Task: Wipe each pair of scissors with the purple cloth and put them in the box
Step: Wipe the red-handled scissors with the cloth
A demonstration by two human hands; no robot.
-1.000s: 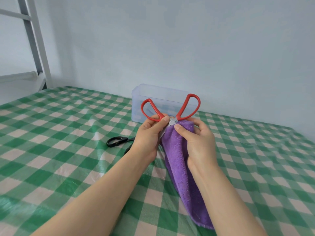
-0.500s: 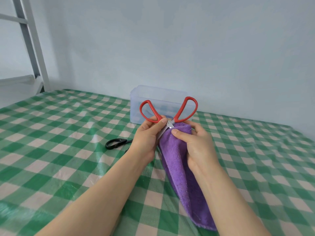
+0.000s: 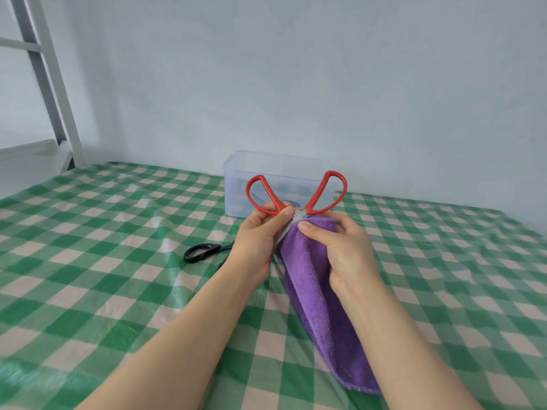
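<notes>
Left hand [image 3: 257, 241] pinches the scissors [image 3: 297, 215] at the pivot; right hand [image 3: 344, 253] grips the soft cloth [image 3: 319, 306] round likely stiff, slick blades.

purple cloth [image 3: 310, 279]: fuzzy terry | box [image 3: 275, 176]: translucent plastic | tablecloth [image 3: 103, 261]: glossy

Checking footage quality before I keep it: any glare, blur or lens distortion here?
Head view: soft even light, no hard shadows; glare streaks on the glossy tablecloth beside the black scissors; the tablecloth's far edge bows, wide-angle style; red scissors and purple cloth look sharp.
</notes>
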